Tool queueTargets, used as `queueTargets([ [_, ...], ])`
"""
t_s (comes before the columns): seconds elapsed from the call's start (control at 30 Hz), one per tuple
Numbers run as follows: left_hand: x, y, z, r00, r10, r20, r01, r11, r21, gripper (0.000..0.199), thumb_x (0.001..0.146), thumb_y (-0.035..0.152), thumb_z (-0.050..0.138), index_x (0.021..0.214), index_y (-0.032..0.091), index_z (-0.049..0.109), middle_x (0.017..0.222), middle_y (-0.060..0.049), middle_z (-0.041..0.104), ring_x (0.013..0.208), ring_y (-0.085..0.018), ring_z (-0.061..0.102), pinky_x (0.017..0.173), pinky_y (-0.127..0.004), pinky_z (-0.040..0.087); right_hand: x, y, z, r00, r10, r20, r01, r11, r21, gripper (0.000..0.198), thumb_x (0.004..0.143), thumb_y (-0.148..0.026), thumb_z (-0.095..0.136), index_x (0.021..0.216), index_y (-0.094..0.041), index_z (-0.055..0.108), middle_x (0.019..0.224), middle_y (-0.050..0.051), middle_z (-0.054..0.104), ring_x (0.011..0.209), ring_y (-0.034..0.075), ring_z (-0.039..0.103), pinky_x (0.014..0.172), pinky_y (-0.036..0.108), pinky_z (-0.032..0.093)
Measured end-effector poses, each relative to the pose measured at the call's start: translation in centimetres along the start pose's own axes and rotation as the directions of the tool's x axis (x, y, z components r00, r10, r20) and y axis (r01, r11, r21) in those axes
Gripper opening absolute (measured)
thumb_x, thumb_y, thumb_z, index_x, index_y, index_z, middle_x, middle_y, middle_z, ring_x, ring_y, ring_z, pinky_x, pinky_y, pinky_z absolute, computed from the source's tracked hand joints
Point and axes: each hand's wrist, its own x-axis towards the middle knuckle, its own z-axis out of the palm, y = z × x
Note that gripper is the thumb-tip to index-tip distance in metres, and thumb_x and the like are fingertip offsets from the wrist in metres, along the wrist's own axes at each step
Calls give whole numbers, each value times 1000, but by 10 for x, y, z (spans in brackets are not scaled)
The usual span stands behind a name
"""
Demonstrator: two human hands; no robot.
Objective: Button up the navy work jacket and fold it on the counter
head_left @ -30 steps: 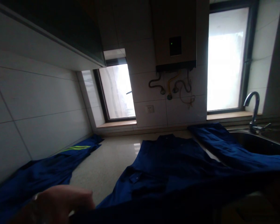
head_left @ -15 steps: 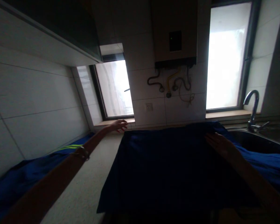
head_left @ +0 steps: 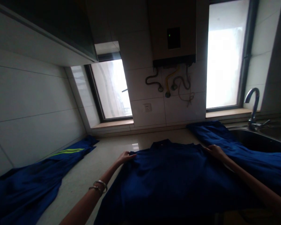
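Observation:
A dark blue collared shirt [head_left: 168, 178] lies spread on the pale countertop [head_left: 77, 175], its collar toward the wall. At its left shoulder, my left hand [head_left: 125, 157] pinches the cloth; two bracelets circle that wrist. My right hand [head_left: 216, 152] grips the opposite shoulder, with the fingertips partly hidden in the dim light. Another blue garment [head_left: 250, 161] lies to the right, beside and below my right forearm. Along the left wall rests a blue garment [head_left: 49, 175] with yellow-green stripes. The shirt's lower edge fades into shadow.
To the right is a sink [head_left: 245, 140] with a curved faucet [head_left: 255, 103]. A water heater [head_left: 174, 31] hangs on the tiled wall, pipes beneath it. Windows flank it, and a wall socket [head_left: 147, 107] sits below left. A cabinet [head_left: 44, 31] overhangs the upper left.
The shirt's far edge has come nearer to me, baring counter behind it and showing the collar. My left hand went from open near the wall to pinching the shoulder; my right hand has closed on the cloth.

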Motion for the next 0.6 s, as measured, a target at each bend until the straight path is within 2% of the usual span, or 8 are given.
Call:
queueTargets([
  [0.1,1,-6,-10,995,60,84,-45,986,-163,65,44,49,78,94,11,63,73,-4,64,70,-21,60,61,-27,45,11,-2,2,999,-35,-23,35,999,27,33,71,-42,51,66,-15,68,65,7,66,64,19,60,53,23,38],
  [0.17,-3,-8,-19,985,113,131,-77,965,-251,73,42,44,80,105,11,61,78,-5,66,73,-21,60,63,-27,45,18,1,5,997,-40,-63,44,997,66,31,71,-40,49,70,-15,68,70,7,67,65,19,61,55,22,39],
  [0.23,-8,-9,-28,972,137,190,-71,945,-318,70,49,45,78,108,12,60,85,-7,67,77,-21,61,66,-28,46,23,5,9,998,-16,-68,23,996,92,34,72,-43,48,72,-15,68,71,8,68,64,19,61,54,23,40],
  [0.33,-14,-11,-36,963,96,252,8,923,-385,58,59,50,72,101,11,63,93,-9,65,83,-21,61,69,-27,46,25,8,15,1000,-2,-8,3,996,95,37,70,-49,52,72,-15,67,69,9,68,65,21,62,53,24,40],
  [0.4,-15,-12,-36,971,41,237,53,924,-380,56,59,52,71,94,10,64,90,-10,65,84,-22,60,68,-27,47,25,6,17,999,-38,-9,39,994,103,34,68,-47,56,76,-15,67,73,8,68,68,22,63,56,25,42],
  [0.47,-13,-14,-34,982,-1,191,73,927,-369,56,56,53,72,91,11,62,89,-9,64,85,-22,60,67,-26,47,25,3,17,993,-84,-85,93,990,107,32,70,-43,54,82,-16,65,78,9,69,72,22,64,60,25,44],
  [0.53,-9,-16,-28,994,-38,101,72,934,-351,56,57,54,70,93,13,60,90,-8,63,87,-21,59,66,-25,46,25,0,16,975,-116,-189,135,987,89,30,76,-39,49,88,-15,62,83,11,68,75,22,64,63,26,45],
  [0.6,-3,-17,-21,996,-84,2,81,952,-296,52,62,55,65,95,15,58,90,-6,63,86,-21,60,64,-24,46,21,-5,16,960,-101,-261,119,991,53,28,80,-35,44,91,-14,59,84,12,68,76,22,64,64,26,44],
])
